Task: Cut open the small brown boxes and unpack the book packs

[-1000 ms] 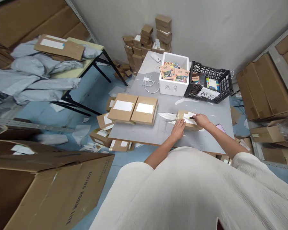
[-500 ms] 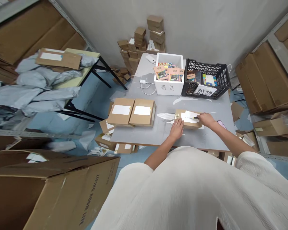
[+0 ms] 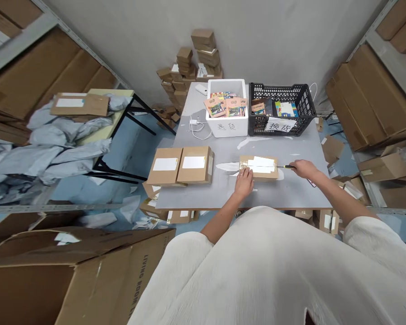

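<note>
A small cardboard box (image 3: 272, 174) with white labels and clear tape lies flat on the grey table (image 3: 203, 195). My left hand (image 3: 244, 182) rests with its fingers spread on the box's left end and holds nothing. To the right of the box, my right hand (image 3: 303, 168) is closed round a utility knife (image 3: 289, 166) with a dark and yellow handle. The knife points left, and its thin blade is at the box's right edge. Two larger labelled boxes (image 3: 165, 166) (image 3: 193, 165) stand side by side to the left of my hands.
Behind the small box stand a white foam bin (image 3: 228, 127) of booklets and a black crate (image 3: 280, 92). A white cable (image 3: 199, 128) lies left of the bin. A phone (image 3: 311, 183) is partly hidden under my right forearm. Grey bags (image 3: 42, 155) cover a side table.
My right hand has drawn the knife rightward, off the top of the box and past its right end. My left hand remains on the box. The whole view has shifted slightly.
</note>
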The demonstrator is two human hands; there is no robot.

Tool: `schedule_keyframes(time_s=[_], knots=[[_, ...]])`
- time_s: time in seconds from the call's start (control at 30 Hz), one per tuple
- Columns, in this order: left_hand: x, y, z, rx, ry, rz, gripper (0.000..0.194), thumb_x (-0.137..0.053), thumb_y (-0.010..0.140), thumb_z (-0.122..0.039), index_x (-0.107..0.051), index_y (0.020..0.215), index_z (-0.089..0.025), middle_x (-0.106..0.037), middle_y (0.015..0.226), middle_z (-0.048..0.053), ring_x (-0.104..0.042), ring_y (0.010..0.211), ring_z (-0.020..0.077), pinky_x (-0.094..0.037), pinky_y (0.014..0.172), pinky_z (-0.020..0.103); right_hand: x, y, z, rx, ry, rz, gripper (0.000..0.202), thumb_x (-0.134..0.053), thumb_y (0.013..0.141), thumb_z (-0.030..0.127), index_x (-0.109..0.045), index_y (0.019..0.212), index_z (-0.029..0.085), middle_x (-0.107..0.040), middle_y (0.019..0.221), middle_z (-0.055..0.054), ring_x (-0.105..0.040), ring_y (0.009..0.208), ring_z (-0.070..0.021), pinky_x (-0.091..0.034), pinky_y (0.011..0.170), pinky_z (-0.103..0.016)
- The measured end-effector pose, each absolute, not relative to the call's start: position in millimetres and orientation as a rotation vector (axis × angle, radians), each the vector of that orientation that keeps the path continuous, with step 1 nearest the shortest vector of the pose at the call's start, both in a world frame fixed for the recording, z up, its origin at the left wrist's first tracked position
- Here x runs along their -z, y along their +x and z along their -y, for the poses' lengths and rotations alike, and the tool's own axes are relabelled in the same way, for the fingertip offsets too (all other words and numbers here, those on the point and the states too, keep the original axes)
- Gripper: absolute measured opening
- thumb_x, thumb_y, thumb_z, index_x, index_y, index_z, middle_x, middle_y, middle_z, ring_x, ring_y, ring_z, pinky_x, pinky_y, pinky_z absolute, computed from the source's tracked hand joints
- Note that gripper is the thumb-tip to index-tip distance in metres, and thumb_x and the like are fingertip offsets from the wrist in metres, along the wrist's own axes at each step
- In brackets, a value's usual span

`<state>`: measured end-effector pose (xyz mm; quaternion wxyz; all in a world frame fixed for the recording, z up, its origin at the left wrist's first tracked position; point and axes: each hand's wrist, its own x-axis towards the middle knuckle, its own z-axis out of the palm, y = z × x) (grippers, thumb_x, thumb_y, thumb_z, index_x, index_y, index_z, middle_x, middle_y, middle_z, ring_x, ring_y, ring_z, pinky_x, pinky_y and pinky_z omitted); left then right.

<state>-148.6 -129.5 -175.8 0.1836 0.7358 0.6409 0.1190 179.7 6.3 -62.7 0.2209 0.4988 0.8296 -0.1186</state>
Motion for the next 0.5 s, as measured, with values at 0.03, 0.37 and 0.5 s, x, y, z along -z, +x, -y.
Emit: schedule_keyframes(time_s=[0.03,0.37,0.5], knots=[[172.2,-147.5,127.5,-0.315,2.06,-1.82,0.062,-0.052,0.106,-0.028,-0.046,0.167,-0.02,-0.048,0.173,0.018,-0.036,0.165,0.0381,-0.037,0.132,0.058,65.9,183.9,-4.9,0.363,1.395,-2.31,0.042,-0.049,0.109,0.032,-0.078,0.138,0.027,-0.079,0.13,-0.014,-0.071,0.114,-0.0311,-0.051,0.086,-0.035],[149.2,-124.8,87.0,-0.113,2.081,-1.796,0.045,-0.062,0.101,-0.028,-0.06,0.146,-0.026,-0.057,0.155,0.014,-0.05,0.148,0.0357,-0.044,0.122,0.051,89.2,203.0,16.2,0.474,1.481,-2.451,0.042,-0.046,0.112,0.037,-0.077,0.138,0.026,-0.08,0.129,-0.011,-0.072,0.113,-0.0293,-0.049,0.085,-0.034],[145.8,-108.7,65.3,-0.001,2.212,-1.583,0.053,-0.072,0.098,-0.032,-0.058,0.148,-0.026,-0.058,0.155,0.015,-0.053,0.145,0.0365,-0.046,0.12,0.051,95.6,209.3,19.6,0.499,1.508,-2.565,0.045,-0.044,0.114,0.037,-0.075,0.144,0.023,-0.08,0.127,-0.013,-0.071,0.117,-0.0293,-0.05,0.091,-0.034]])
